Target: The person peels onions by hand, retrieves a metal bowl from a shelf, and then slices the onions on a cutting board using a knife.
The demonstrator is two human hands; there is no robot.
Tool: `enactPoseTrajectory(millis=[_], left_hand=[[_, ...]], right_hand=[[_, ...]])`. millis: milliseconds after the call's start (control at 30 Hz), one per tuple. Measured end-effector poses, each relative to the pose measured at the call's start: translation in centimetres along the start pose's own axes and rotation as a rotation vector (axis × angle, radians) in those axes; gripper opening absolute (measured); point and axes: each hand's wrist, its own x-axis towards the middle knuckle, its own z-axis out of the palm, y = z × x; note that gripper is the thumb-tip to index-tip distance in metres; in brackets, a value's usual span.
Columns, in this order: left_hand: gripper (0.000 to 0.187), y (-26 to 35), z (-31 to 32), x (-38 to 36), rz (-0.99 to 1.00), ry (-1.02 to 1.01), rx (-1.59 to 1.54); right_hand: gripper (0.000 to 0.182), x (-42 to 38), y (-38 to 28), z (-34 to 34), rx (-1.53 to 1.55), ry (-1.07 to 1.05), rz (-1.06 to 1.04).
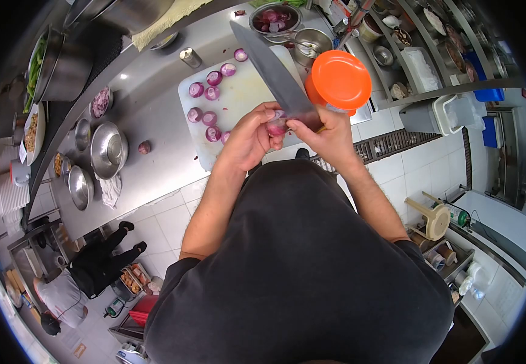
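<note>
My left hand (247, 139) is closed around a red onion (277, 125), held just over the near edge of the white cutting board (241, 91). In my right hand (332, 138) is a large chef's knife (272, 67), its wide blade pointing up and away to the left. My right thumb presses against the onion, near the heel of the blade. Several red onions (209, 118) with cut ends sit on the left part of the board. An orange-lidded container (341, 79) stands right of the board, close to my right hand.
Behind the board are a metal bowl of red onions (275, 19) and a metal pot (312, 45). Metal bowls (109, 150) and a loose onion (144, 147) lie on the steel counter (160, 115) to the left. Another person (69, 297) is at lower left.
</note>
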Motion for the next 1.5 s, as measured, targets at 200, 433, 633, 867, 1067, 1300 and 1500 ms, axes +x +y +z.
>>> enactPoseTrajectory(millis=[200, 433, 633, 867, 1067, 1300, 1500], left_hand=[[0.028, -1.0, -0.6, 0.4, 0.115, 0.075, -0.010], [0.031, 0.2, -1.7, 0.4, 0.178, 0.113, -0.118], [0.041, 0.2, -2.1, -0.1, 0.111, -0.163, -0.321], [0.040, 0.6, -1.4, -0.2, 0.070, -0.262, -0.375], [0.034, 0.6, -1.5, -0.2, 0.049, -0.258, -0.403], [0.032, 0.7, -1.6, 0.1, 0.081, -0.239, -0.347], [0.030, 1.5, -0.9, 0.1, 0.083, -0.228, -0.300]], right_hand=[[0.039, -0.4, -1.2, 0.0, -0.042, -0.013, -0.024], [0.040, -1.1, -1.0, -0.1, -0.095, -0.059, -0.024], [0.050, 0.2, -1.4, -1.2, -0.090, -0.159, 0.136], [0.051, 0.7, -3.1, -1.9, -0.065, -0.199, 0.182], [0.050, 0.8, -3.6, -1.9, -0.049, -0.251, 0.223], [0.049, 1.0, -3.6, -1.9, -0.042, -0.269, 0.197], [0.048, 1.5, -3.3, -1.8, -0.101, -0.256, 0.195]])
